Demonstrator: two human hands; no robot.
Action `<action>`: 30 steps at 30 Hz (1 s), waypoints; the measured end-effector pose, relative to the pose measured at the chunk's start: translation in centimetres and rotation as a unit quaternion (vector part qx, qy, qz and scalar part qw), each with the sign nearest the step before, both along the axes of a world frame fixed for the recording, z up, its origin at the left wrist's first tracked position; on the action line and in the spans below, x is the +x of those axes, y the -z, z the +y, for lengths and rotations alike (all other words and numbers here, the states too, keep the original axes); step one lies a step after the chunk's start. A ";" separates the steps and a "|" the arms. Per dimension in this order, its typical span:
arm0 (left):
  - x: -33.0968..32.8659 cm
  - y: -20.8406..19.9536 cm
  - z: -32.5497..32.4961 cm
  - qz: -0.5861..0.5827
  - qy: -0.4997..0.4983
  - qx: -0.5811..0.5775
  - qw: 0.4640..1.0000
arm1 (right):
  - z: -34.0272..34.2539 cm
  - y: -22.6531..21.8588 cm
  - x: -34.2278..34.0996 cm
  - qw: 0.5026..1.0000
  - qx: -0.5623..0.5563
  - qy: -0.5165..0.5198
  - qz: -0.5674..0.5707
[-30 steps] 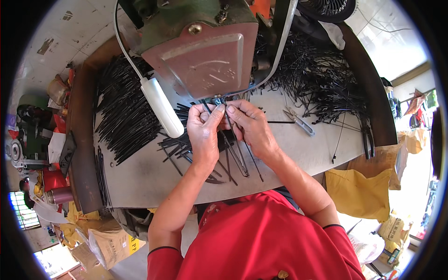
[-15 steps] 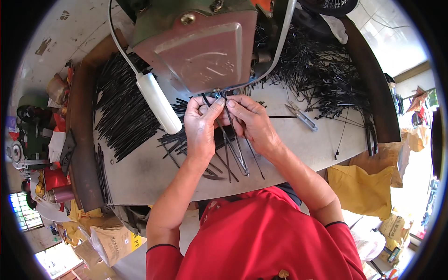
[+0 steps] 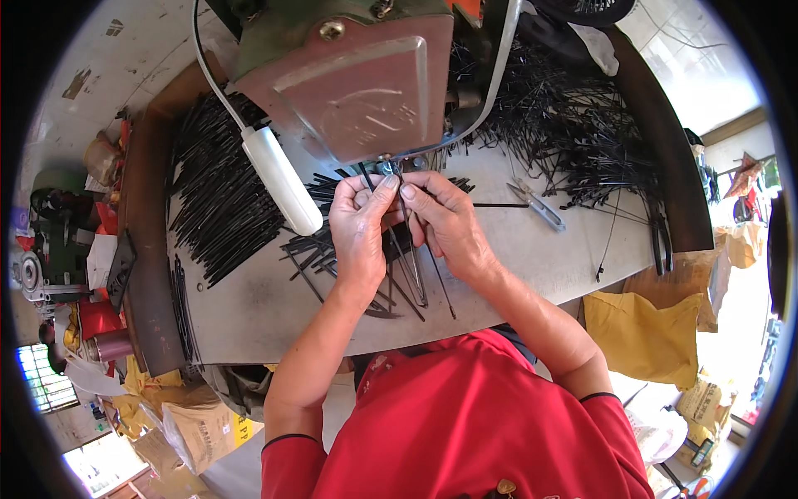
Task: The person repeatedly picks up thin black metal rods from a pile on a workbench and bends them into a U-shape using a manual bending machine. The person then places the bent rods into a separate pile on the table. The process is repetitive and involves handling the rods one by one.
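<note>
Both my hands meet just under the nose of a sewing machine (image 3: pixel 366 100) with a dull pink face plate. My left hand (image 3: pixel 357 224) is closed, thumb against finger, on a thin black strip (image 3: pixel 366 173) whose end sticks up past the fingers. Close beside it, my right hand (image 3: pixel 449 223) pinches thin black strip pieces; one thin length (image 3: pixel 442 287) hangs below it. A narrow, shiny V-shaped thing, perhaps tweezers (image 3: pixel 418 287), points down between my hands; which hand bears it is unclear. My fingers hide the spot under the needle.
Straight black strips (image 3: pixel 220 200) are heaped on the left of the pale table (image 3: pixel 499 283). A tangle of thin black pieces (image 3: pixel 582 141) covers the back right. Small thread snips (image 3: pixel 539 205) lie right of my hands. A white tubular lamp (image 3: pixel 283 179) hangs left.
The lower end of the V-shaped thing has swung left and slightly up. The thin hanging length has shifted left. My hands stay almost in place, still pinching at the machine.
</note>
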State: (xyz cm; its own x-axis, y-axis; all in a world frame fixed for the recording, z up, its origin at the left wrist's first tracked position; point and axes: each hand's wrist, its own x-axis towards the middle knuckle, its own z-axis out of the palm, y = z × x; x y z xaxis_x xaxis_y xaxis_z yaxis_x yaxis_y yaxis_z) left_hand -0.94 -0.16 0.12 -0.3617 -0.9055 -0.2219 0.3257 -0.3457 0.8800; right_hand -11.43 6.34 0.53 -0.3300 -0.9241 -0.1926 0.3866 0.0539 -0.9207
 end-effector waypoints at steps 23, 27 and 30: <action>0.4 -1.3 -0.7 -0.047 0.040 -0.028 0.998 | -0.1 -1.2 0.0 0.999 0.018 0.001 0.034; 0.8 -2.1 -0.6 -0.066 0.054 -0.055 0.995 | 0.5 -1.9 -0.1 1.000 0.015 -0.012 0.021; 1.8 -3.6 0.1 -0.113 0.068 -0.050 0.990 | 1.4 -2.5 -0.1 0.999 0.011 -0.019 0.038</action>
